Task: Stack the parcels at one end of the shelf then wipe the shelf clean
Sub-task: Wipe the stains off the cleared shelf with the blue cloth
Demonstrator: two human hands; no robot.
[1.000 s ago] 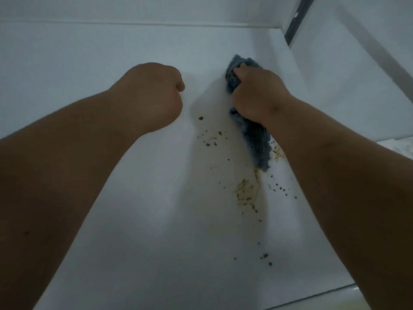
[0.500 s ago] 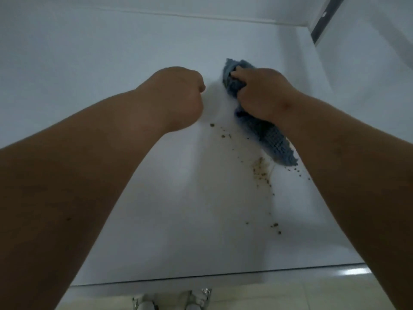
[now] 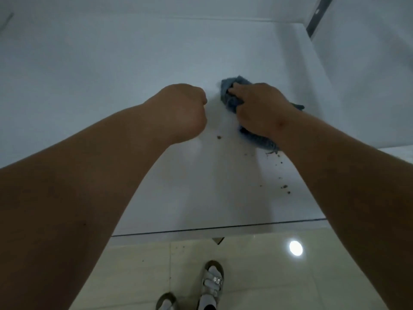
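Item, our right hand (image 3: 257, 110): fingers curled over a bunched blue cloth (image 3: 232, 98), gripping it and pressing it flat to the shelf (image 3: 134, 74). Item, our left hand (image 3: 183, 113): closed in a fist with nothing in it, knuckles down just beside the cloth; whether it leans on the board we cannot tell. Item, cloth: knitted, soft and limp by our judgement, light, likely to fold and drag rather than slide, with a loose tail (image 3: 261, 142) trailing under the right wrist. We judge it best held in a wad under the palm, as now, so the tail gathers dirt instead of flicking it about. Item, shelf: white, smooth, probably slick under the cloth, with a back wall and a right side wall. Item, crumbs (image 3: 284, 186): brown specks scattered near the right forearm, one larger speck (image 3: 219, 137) between the two hands, all not yet wiped away. Item, parcels: none in view, so we cannot say where they stand. Item, beyond the front edge: pale floor tiles (image 3: 257, 276), a bright light reflection (image 3: 296, 248), and our sandals (image 3: 212, 279).
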